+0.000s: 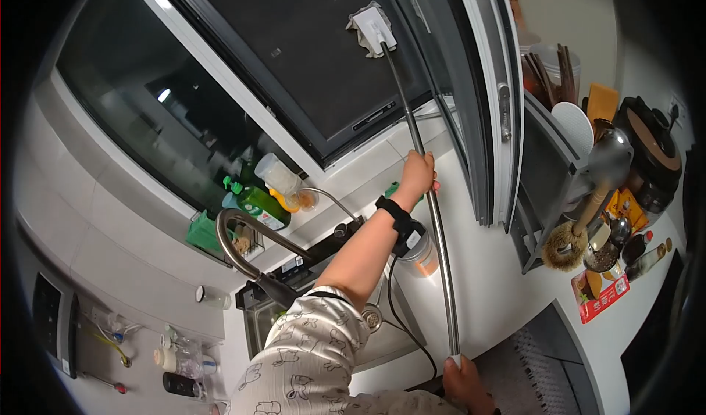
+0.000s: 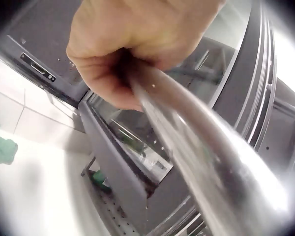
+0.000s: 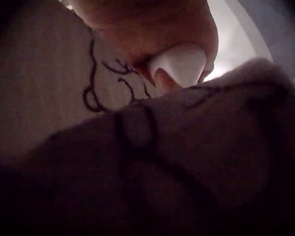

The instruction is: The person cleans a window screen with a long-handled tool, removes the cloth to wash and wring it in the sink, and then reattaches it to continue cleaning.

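Note:
A mop with a long metal pole (image 1: 440,253) slants from the counter's front up to the window. Its white head (image 1: 372,30), wrapped in a greyish cloth (image 1: 357,25), lies against the dark window screen (image 1: 294,69). My left hand (image 1: 418,172) grips the pole partway up, fingers curled round it, as the left wrist view also shows for the hand (image 2: 132,44). Down at the white end (image 1: 456,359) of the pole, my right hand (image 1: 467,387) holds on. In the dim right wrist view, that hand (image 3: 152,29) wraps the white end (image 3: 184,64), partly hidden by patterned cloth.
A curved faucet (image 1: 235,246) and sink (image 1: 257,319) lie left of my arm. Bottles, including a green pump bottle (image 1: 257,203), line the sill. An opened window sash (image 1: 471,106) stands to the right, near a dark rack (image 1: 544,194) and kitchen tools. A jar (image 1: 422,257) stands below my left wrist.

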Tool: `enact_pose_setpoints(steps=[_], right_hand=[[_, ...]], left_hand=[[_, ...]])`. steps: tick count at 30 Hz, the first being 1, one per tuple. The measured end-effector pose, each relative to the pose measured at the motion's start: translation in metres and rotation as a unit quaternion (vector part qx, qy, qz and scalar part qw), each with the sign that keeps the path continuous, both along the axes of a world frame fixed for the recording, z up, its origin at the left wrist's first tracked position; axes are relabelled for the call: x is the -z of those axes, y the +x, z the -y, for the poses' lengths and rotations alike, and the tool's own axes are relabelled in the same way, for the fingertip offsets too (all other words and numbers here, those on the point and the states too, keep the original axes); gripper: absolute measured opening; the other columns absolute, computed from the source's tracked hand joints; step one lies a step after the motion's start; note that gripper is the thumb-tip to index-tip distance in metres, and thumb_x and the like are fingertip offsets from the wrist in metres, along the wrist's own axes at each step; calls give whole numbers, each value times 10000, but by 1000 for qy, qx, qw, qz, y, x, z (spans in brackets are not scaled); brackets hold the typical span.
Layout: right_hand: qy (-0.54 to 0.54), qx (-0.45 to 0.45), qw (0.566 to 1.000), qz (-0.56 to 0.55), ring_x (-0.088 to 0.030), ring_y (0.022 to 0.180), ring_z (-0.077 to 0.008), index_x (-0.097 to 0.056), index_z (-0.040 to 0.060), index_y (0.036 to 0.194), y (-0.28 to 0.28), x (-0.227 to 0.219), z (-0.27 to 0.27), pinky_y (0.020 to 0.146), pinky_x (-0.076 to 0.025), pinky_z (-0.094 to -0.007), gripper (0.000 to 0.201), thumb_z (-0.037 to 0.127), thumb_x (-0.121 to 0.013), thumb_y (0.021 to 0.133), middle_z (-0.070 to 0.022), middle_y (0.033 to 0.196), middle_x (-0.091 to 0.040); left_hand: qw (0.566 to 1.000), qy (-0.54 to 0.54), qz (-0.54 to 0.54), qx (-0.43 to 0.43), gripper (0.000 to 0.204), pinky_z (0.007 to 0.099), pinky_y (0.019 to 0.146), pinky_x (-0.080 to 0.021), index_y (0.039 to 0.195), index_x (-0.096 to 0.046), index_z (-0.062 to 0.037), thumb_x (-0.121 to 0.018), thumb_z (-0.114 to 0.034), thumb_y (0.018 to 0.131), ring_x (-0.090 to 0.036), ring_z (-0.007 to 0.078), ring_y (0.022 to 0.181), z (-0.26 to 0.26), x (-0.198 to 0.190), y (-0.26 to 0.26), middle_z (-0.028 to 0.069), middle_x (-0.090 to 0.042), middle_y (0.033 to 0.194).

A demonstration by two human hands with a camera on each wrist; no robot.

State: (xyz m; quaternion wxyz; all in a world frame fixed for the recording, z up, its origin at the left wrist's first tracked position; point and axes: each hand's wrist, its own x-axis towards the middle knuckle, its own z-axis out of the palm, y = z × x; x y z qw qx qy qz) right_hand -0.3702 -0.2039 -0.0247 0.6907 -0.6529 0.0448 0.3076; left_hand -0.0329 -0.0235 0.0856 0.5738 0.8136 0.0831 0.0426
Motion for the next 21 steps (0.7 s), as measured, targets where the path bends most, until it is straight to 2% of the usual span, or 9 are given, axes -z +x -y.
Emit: enact_pose_setpoints(steps=[6, 8, 12, 13, 14, 15, 16, 18, 21], right_hand=[[-64, -6, 998, -25, -455, 506, -90, -499, 17, 785, -14, 4, 16, 472, -372, -287, 316, 324, -470, 854, -13, 580, -472], [-51, -106, 986, 114, -445, 828, -449, -455, -39, 922, -30, 3, 19, 686, -379, -498, 179, 121, -461, 843, -283, 975, -453], [27, -46, 998, -37, -482, 731, -363, -461, -36, 860, -30, 12, 21, 618, -394, -450, 181, 146, -466, 857, -237, 876, -495], [-70, -9, 962, 263, -458, 630, -277, -458, -14, 804, -33, 27, 14, 548, -374, -397, 200, 174, -460, 871, -163, 751, -487], [-161, 30, 828, 536, -435, 529, -191, -455, 8, 748, -39, 40, 10, 478, -354, -345, 239, 203, -454, 886, -89, 626, -480], [-119, 22, 939, 322, -414, 469, -120, -449, 36, 736, -26, 13, 12, 424, -335, -296, 237, 213, -455, 894, -27, 563, -444], [-67, 10, 994, 90, -392, 410, -49, -444, 64, 724, -3, -22, 11, 369, -317, -247, 239, 223, -456, 902, 35, 500, -408], [152, -43, 985, 66, -405, 417, -60, -460, 48, 711, 32, -23, 8, 380, -331, -256, 263, 233, -470, 898, 25, 498, -421], [193, -55, 979, 22, -413, 418, -70, -469, 44, 693, 48, -73, -17, 387, -345, -270, 272, 229, -478, 892, 10, 496, -432]], left_hand=[[994, 27, -91, 55, 313, 381, 339, -457, 878, -322, 78, -427, -215, 900, -553, 255, 418, 1, 65, 1, 171, -529, 597], [981, 173, -76, 40, 338, 352, 393, -490, 914, -334, 126, -453, -189, 883, -608, 265, 493, -9, 120, 16, 216, -592, 661], [991, 60, -116, 20, 336, 379, 378, -494, 741, -445, 118, -418, -182, 891, -550, 247, 415, 1, 69, -4, 161, -542, 619], [993, 57, -101, 34, 337, 377, 379, -493, 744, -443, 116, -415, -185, 893, -553, 250, 417, -1, 58, -6, 158, -538, 613], [995, 79, -48, 32, 353, 367, 386, -486, 723, -463, 90, -409, -212, 898, -567, 259, 431, -7, 42, -3, 156, -550, 584], [994, 104, 5, 29, 372, 357, 392, -479, 702, -483, 64, -402, -238, 903, -581, 268, 444, -12, 25, -1, 154, -562, 554], [978, 191, 84, -5, 381, 337, 410, -463, 706, -514, 28, -384, -268, 908, -577, 243, 438, -12, -20, -11, 142, -558, 501], [973, 195, 123, 14, 389, 339, 409, -444, 666, -483, 12, -378, -264, 919, -532, 208, 404, -36, -97, 2, 122, -525, 464], [995, 29, 86, -41, 401, 338, 389, -437, 635, -452, 17, -377, -253, 922, -506, 202, 384, -44, -151, -3, 106, -498, 476]])
